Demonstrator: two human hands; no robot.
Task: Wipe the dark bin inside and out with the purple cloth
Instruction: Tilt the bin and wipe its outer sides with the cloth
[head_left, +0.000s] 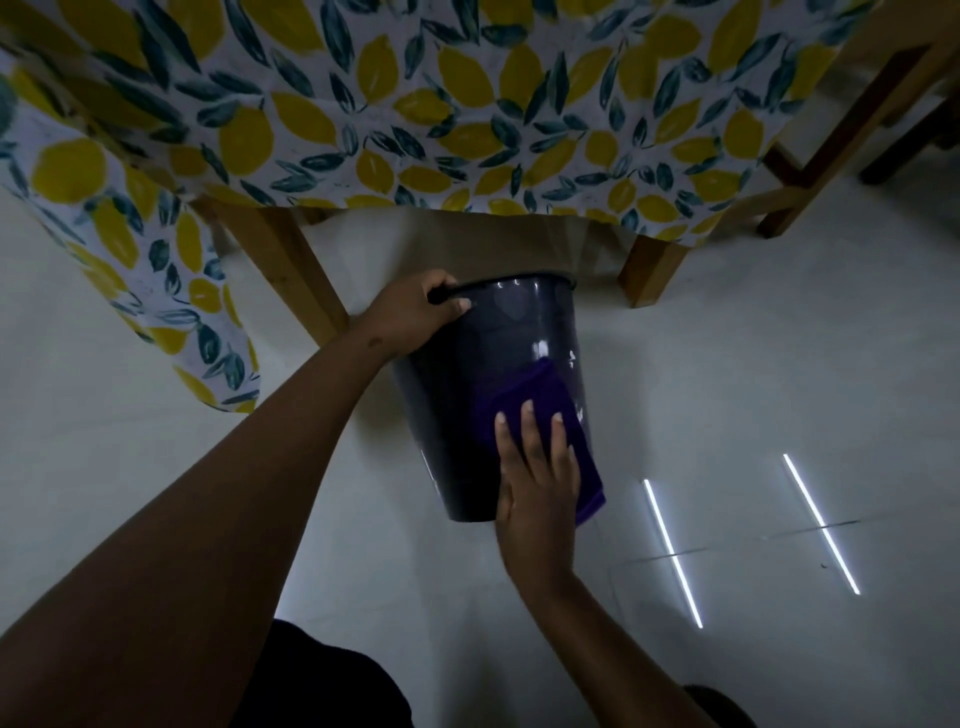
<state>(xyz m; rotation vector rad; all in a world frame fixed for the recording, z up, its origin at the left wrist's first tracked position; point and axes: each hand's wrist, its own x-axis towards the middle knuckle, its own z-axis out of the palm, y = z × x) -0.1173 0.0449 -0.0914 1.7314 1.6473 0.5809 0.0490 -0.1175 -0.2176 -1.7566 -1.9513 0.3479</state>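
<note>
The dark bin (467, 395) is a glossy round bucket lying tilted on the pale floor, its rim pointing away toward the table and its base nearest me. My left hand (415, 317) grips the rim at the upper left, fingers curled over the edge. A purple cloth (540, 395) lies flat on the bin's outer wall on the right side. My right hand (537, 478) presses on the cloth with straight fingers spread. The inside of the bin is hidden.
A table under a lemon-print cloth (415, 114) stands just beyond the bin, with wooden legs (291, 270) at left and another leg (649, 270) at right. More wooden furniture legs (831, 156) stand at upper right. Pale tiled floor (779, 364) reflects ceiling lights.
</note>
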